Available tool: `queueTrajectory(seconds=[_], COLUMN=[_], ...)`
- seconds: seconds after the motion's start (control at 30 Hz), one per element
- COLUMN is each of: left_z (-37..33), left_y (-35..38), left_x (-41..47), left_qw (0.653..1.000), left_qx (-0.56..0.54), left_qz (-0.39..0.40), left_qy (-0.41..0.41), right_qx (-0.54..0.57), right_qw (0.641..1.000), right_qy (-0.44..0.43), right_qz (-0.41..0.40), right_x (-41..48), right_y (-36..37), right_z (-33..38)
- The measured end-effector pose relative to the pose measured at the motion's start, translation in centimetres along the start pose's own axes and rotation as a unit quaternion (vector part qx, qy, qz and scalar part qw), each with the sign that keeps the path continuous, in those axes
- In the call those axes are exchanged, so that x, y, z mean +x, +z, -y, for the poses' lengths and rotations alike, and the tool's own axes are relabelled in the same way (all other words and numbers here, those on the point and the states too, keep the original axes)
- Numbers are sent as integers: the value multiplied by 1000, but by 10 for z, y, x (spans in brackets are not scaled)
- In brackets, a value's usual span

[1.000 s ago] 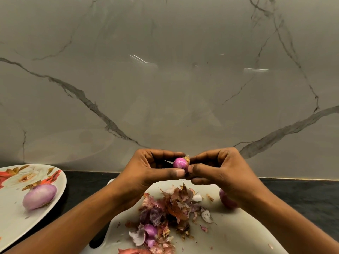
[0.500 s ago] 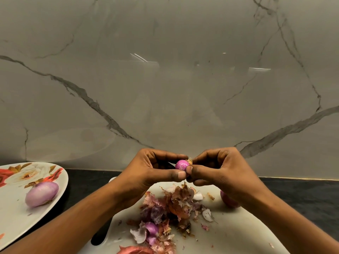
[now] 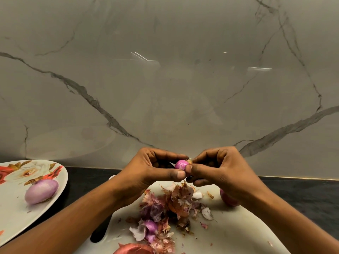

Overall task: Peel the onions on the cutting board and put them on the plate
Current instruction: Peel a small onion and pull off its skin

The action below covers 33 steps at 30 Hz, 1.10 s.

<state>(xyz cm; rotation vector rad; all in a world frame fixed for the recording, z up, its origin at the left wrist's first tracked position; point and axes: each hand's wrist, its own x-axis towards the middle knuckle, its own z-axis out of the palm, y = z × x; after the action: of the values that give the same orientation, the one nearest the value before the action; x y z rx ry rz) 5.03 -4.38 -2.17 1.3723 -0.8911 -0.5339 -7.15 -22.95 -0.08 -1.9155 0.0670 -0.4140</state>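
Note:
A small pink onion (image 3: 181, 164) is held above the white cutting board (image 3: 231, 233) between both hands. My left hand (image 3: 156, 169) grips it from the left with thumb and fingers. My right hand (image 3: 220, 167) pinches its dry root end from the right. A pile of brown and purple onion skins (image 3: 170, 209) lies on the board below. Another onion (image 3: 228, 198) rests on the board, partly hidden behind my right wrist. One peeled pale purple onion (image 3: 41, 191) lies on the floral plate (image 3: 14, 217) at the left.
A reddish onion piece (image 3: 134, 249) shows at the board's near edge. The board's handle slot (image 3: 100, 233) sits by my left forearm. The dark countertop (image 3: 302, 191) runs along a marble wall (image 3: 165, 79) close behind the hands.
Both hands keep hold of the small onion in almost the same place. The camera has shifted slightly, so the plate sits a little further right in view.

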Motion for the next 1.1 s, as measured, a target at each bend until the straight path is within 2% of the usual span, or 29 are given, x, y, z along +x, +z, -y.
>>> queueTrajectory(seconds=[0.27,0.53,1.1], left_z=[-1,2,4], left_y=[-1,-6,-7], left_x=[0,0,2], left_qw=[1000,1000,998], left_qx=[-22,1,33], left_qz=[19,18,54], left_qy=[-3,6,2], right_qx=[-15,26,35], right_qw=[1000,998,995], right_qy=[-19,40,78], right_qz=[-16,43,53], right_x=[0,0,-1], right_y=[-3,-2,-4], right_z=[-1,4,5])
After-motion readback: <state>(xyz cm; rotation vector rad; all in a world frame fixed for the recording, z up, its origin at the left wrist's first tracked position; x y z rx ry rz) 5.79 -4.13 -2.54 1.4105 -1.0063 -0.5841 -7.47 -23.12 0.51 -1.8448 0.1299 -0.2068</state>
